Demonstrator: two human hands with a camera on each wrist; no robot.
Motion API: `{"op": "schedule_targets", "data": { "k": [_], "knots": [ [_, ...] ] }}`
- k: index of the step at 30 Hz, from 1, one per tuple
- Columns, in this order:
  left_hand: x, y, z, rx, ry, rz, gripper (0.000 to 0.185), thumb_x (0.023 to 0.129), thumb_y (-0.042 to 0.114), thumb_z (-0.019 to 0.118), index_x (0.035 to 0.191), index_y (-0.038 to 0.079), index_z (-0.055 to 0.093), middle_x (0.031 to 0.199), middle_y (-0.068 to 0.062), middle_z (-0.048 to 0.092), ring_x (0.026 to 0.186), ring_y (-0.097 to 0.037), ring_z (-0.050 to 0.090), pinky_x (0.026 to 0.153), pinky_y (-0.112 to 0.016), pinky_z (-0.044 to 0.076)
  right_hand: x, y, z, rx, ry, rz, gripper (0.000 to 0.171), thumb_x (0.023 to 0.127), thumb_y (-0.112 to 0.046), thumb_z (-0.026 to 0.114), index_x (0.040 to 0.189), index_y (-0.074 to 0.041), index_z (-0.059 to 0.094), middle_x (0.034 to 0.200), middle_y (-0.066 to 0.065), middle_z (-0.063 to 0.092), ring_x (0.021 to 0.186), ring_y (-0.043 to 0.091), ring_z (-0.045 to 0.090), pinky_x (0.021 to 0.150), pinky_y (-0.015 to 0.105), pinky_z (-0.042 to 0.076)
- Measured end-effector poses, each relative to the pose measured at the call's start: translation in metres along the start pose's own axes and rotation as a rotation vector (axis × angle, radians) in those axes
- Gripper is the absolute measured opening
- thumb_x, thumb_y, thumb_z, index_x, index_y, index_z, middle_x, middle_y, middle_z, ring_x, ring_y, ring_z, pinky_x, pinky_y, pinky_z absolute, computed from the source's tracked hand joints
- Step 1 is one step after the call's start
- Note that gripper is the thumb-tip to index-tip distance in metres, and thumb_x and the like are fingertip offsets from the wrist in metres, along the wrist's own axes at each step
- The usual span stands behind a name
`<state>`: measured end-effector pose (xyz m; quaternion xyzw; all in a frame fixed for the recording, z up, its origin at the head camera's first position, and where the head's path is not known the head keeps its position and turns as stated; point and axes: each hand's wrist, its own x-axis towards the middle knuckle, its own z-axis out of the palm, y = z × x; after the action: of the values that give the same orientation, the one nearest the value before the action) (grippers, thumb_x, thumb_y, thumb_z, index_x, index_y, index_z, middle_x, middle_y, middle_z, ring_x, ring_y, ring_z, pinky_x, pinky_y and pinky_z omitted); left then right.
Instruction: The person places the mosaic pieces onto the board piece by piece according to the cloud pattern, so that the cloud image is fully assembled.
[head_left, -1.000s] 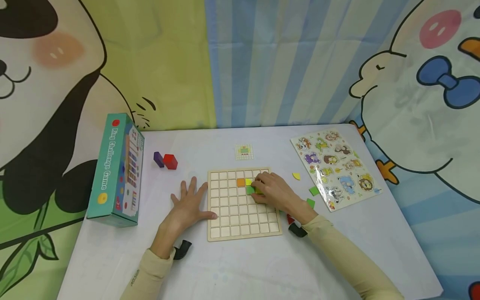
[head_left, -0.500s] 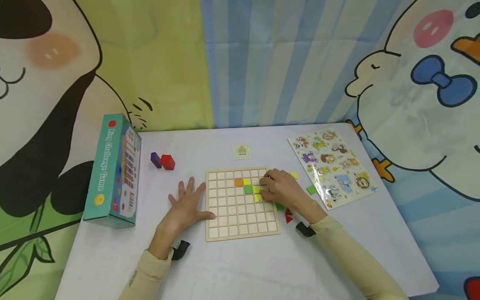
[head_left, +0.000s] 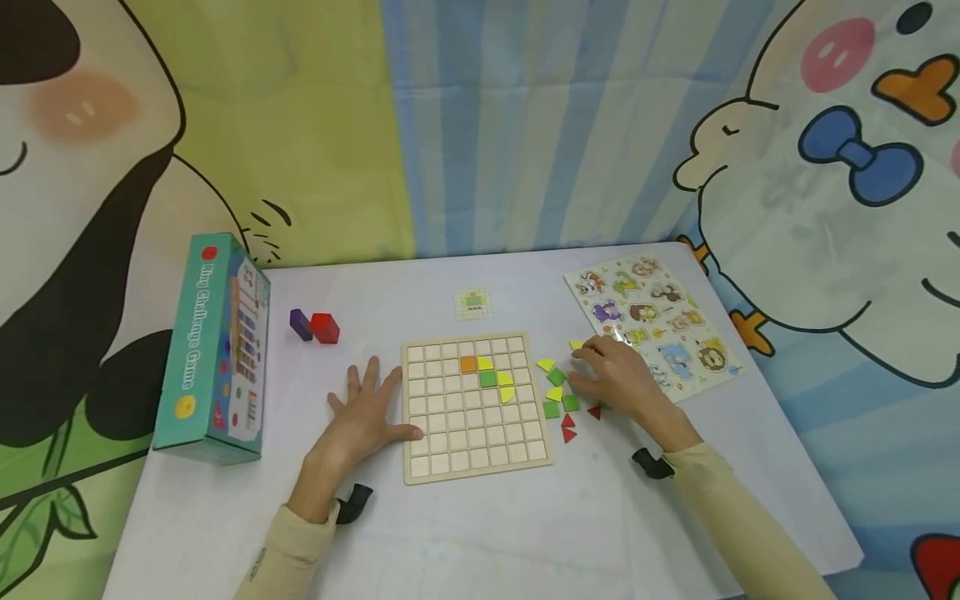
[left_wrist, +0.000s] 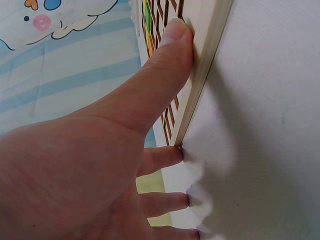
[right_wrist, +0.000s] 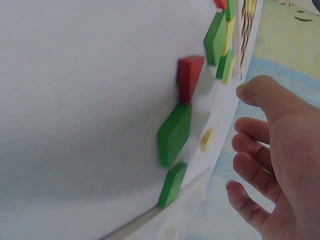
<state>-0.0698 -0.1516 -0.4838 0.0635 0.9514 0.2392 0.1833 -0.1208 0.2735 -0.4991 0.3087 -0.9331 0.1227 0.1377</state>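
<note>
A wooden grid board (head_left: 450, 442) lies on the white table, bearing an orange square tile (head_left: 468, 364), a green square tile (head_left: 488, 379) and several yellow pieces (head_left: 507, 394). My left hand (head_left: 363, 417) rests on the table with spread fingers, its thumb (left_wrist: 170, 60) laid on the board's left edge. Right of the board, my right hand (head_left: 618, 379) hovers over the loose pieces, fingers loosely bent and holding nothing. A yellow piece (head_left: 575, 344) lies just beyond its fingertips. Below the hand in the right wrist view are green tiles (right_wrist: 175, 135) and a red triangle (right_wrist: 190, 77).
Yellow, green (head_left: 551, 409) and red pieces (head_left: 568, 435) lie scattered beside the board. A sticker sheet (head_left: 678, 321) sits at the back right, a small pattern card (head_left: 473, 305) behind the board. Leftward stand a red block (head_left: 325, 328), a purple block (head_left: 300, 325) and a teal game box (head_left: 195, 358).
My right hand has left the board and moved right over the loose pieces, uncovering yellow pieces on the grid. My left hand keeps its place at the board's edge. The head view shifted slightly.
</note>
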Motion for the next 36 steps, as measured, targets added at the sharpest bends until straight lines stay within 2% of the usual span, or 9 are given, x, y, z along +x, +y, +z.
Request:
{"op": "schedule_targets", "data": {
  "k": [9, 17, 26, 31, 36],
  "knots": [
    [0.001, -0.004, -0.001, 0.011, -0.006, -0.012, 0.115, 0.072, 0.052, 0.087, 0.16, 0.007, 0.029, 0.167, -0.032, 0.003, 0.148, -0.063, -0.003, 0.101, -0.09, 0.004, -0.025, 0.015, -0.005, -0.055, -0.021, 0.133, 0.037, 0.079, -0.028, 0.086, 0.104, -0.003, 0.077, 0.097, 0.012, 0.07, 0.085, 0.027, 0.065, 0.073, 0.041, 0.056],
    [0.0, -0.004, 0.0, 0.002, -0.002, -0.007, 0.114, 0.072, 0.052, 0.087, 0.16, 0.007, 0.029, 0.166, -0.033, 0.005, 0.148, -0.064, -0.002, 0.101, -0.09, 0.004, -0.04, 0.027, 0.0, -0.087, 0.021, 0.142, 0.035, 0.076, -0.027, 0.088, 0.098, -0.003, 0.077, 0.09, 0.01, 0.068, 0.079, 0.026, 0.063, 0.066, 0.041, 0.054],
    [0.0, -0.004, 0.001, 0.01, -0.004, 0.001, 0.114, 0.073, 0.052, 0.087, 0.16, 0.006, 0.029, 0.166, -0.033, 0.004, 0.148, -0.064, -0.002, 0.101, -0.09, 0.005, -0.046, 0.025, -0.001, -0.064, -0.037, 0.228, 0.033, 0.081, -0.03, 0.085, 0.101, -0.005, 0.076, 0.091, 0.008, 0.066, 0.08, 0.024, 0.06, 0.066, 0.039, 0.051],
    [0.0, -0.002, 0.001, 0.023, 0.002, 0.008, 0.114, 0.073, 0.052, 0.087, 0.159, 0.005, 0.029, 0.166, -0.034, 0.005, 0.147, -0.065, -0.001, 0.1, -0.09, 0.006, -0.046, 0.022, -0.002, -0.033, -0.035, 0.221, 0.03, 0.08, -0.028, 0.086, 0.101, -0.007, 0.076, 0.091, 0.006, 0.065, 0.079, 0.021, 0.058, 0.066, 0.036, 0.051],
    [0.0, -0.002, 0.002, 0.015, 0.004, 0.007, 0.114, 0.073, 0.051, 0.087, 0.159, 0.006, 0.029, 0.166, -0.033, 0.005, 0.148, -0.065, -0.002, 0.1, -0.09, 0.005, -0.049, 0.024, -0.004, -0.06, -0.005, 0.196, 0.035, 0.078, -0.029, 0.088, 0.101, -0.005, 0.076, 0.093, 0.008, 0.066, 0.082, 0.023, 0.06, 0.067, 0.037, 0.053]
  ]
}}
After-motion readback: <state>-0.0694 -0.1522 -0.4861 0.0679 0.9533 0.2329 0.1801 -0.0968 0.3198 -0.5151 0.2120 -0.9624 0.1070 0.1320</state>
